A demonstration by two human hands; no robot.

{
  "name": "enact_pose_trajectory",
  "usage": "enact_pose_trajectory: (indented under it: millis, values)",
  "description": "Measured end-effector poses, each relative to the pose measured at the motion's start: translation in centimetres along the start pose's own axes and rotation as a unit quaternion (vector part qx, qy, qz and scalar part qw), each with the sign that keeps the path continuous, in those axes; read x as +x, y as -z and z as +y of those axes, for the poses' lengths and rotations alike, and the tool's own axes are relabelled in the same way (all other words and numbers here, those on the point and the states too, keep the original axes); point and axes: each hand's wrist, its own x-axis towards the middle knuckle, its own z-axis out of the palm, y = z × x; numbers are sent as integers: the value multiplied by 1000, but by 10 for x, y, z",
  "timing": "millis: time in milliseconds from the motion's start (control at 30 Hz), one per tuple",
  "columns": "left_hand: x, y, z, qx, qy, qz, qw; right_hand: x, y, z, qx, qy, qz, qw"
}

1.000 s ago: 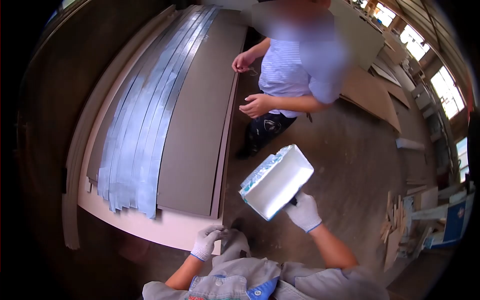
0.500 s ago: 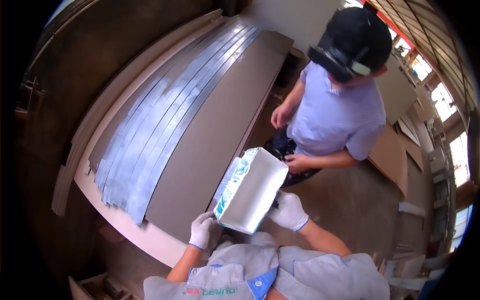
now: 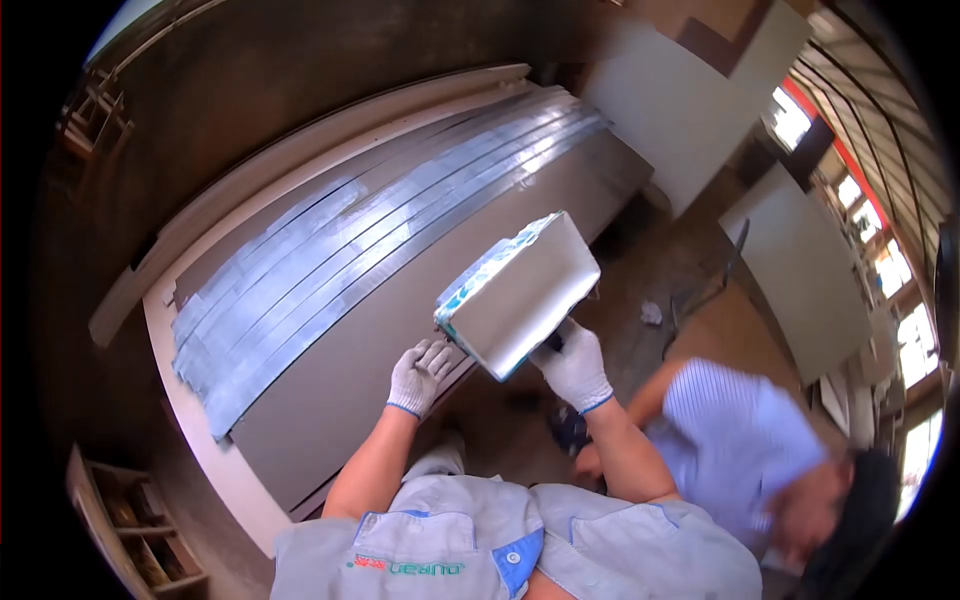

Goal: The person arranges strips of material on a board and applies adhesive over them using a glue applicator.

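A white open box (image 3: 530,290), blue-green stained along its ragged left edge, is tilted in front of me. My right hand (image 3: 578,370), in a white knit glove, grips it from the lower right side; a small dark part shows by the fingers. Just below the box's left corner is my left hand (image 3: 420,376), gloved too, fingers loosely bent and apart, with nothing visible in it. Beyond the box lies a stack of long brown panels (image 3: 370,375) with shiny grey strips (image 3: 330,265) on top.
A co-worker in a striped shirt (image 3: 745,420) bends at my right, close to my forearm. Pale boards (image 3: 800,270) lean at the right, and a large pale panel (image 3: 670,110) stands at the back. A wooden compartmented box (image 3: 135,520) sits at lower left.
My view has turned. The white box has moved up and forward in my right hand. My left hand has turned, its fingers further apart. The co-worker has shifted right and bent down.
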Motion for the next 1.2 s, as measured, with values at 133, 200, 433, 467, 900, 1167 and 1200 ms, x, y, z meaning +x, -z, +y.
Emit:
enact_pose_trajectory:
  millis: [133,200,433,467,900,1167,1200]
  values:
    - [133,-37,-4,-78,-35,48,995,118,-8,43,39,3,-39,998]
    - [215,-41,-10,-123,-43,58,990,168,-8,72,50,-18,-58,997]
    - [401,-81,8,-187,-145,138,962,333,16,175,-39,-82,-144,985]
    - [425,-81,11,-194,-160,134,959,364,17,172,-46,-117,-168,978]
    - [465,-174,-63,270,-326,326,845,651,-194,209,-172,136,-522,825]
    - [496,-146,-76,426,-358,399,729,530,-373,84,-233,453,-610,607]
    - [494,-147,-77,418,-363,388,737,504,-383,57,-232,463,-607,603]
